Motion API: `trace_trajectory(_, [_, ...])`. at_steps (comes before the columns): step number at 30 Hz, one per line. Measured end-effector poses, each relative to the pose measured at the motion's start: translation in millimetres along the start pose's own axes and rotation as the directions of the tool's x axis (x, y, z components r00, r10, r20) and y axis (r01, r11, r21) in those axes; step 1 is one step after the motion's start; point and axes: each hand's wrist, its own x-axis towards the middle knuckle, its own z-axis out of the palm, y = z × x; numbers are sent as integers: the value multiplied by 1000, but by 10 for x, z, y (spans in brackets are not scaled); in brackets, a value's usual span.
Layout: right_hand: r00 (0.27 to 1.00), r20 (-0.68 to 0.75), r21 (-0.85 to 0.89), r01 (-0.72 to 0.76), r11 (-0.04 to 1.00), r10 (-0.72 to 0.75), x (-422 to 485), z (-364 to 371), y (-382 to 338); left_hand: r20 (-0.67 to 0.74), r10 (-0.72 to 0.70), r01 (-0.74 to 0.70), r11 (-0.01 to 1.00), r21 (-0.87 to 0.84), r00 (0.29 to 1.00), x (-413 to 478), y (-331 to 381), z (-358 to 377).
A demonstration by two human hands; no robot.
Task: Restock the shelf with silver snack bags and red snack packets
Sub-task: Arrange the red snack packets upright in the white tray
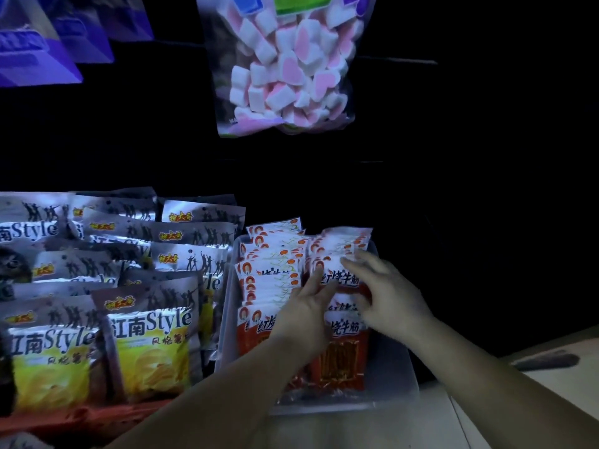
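Red snack packets with white tops stand in two rows inside a clear plastic bin on the shelf. My left hand lies with straight fingers against the packets between the two rows. My right hand reaches over the right row, fingers spread and touching the packet tops. Silver snack bags with yellow chip pictures fill the shelf to the left of the bin in several overlapping rows.
A clear bag of pink and white marshmallows hangs above the bin. Purple bags hang at the upper left. A pale floor or ledge shows at the lower right. The rest of the background is dark.
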Motion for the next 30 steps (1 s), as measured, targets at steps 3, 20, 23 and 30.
trace_trajectory(3, [995, 79, -293, 79, 953, -58, 56, 59, 101, 21, -14, 14, 1000, 22, 1000, 143, 41, 55])
trace_trajectory(20, [999, 27, -82, 29, 996, -27, 151, -10, 161, -57, -36, 27, 989, -145, 998, 302, -123, -94])
trace_trajectory(23, [999, -23, -72, 23, 997, -24, 161, 20, 130, -274, 113, -105, 994, 43, 955, 293, -115, -126])
trace_trajectory(30, [994, -66, 61, -83, 995, 87, -22, -97, -64, -343, -20, -53, 978, -203, 939, 91, -163, -326])
